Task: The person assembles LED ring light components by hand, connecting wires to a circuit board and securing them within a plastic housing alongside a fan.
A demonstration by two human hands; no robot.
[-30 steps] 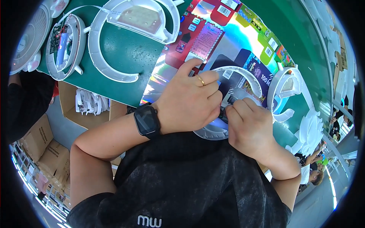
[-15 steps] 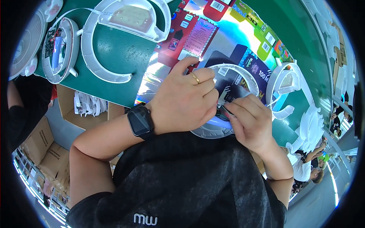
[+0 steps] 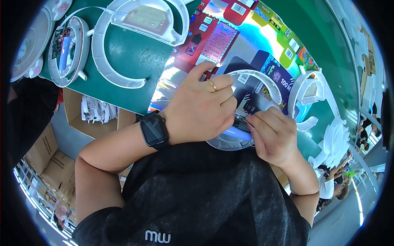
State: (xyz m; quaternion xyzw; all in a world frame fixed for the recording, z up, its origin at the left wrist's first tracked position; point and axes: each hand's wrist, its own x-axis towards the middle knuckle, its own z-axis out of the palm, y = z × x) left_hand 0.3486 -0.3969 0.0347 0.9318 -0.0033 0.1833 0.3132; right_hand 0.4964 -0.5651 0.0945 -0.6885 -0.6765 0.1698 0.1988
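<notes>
Close to my body lies a round white plastic housing (image 3: 262, 80), partly covered by my hands. Inside it show a blue cylindrical battery (image 3: 237, 132) and the edge of a dark circuit board (image 3: 241, 122). My left hand (image 3: 204, 107), with a ring and a watch on that arm, is curled over the housing's left side; its fingertips are hidden at the board. From the right, my right hand (image 3: 274, 135) pinches with thumb and fingers by the board's edge. Whatever sits in that pinch is too small to make out.
Flattened printed cartons (image 3: 213, 39) cover the middle of the green table (image 3: 119, 57). White C-shaped housings (image 3: 100, 51) stand left and right (image 3: 291, 98). A similar housing with battery (image 3: 84, 53) is at the far left. A carton of white parts (image 3: 98, 110) stands below; white pieces (image 3: 334, 137) lie right.
My right hand has shifted slightly right and down, still pinched. My left hand stays nearly in place over the housing. The view has shifted a little.
</notes>
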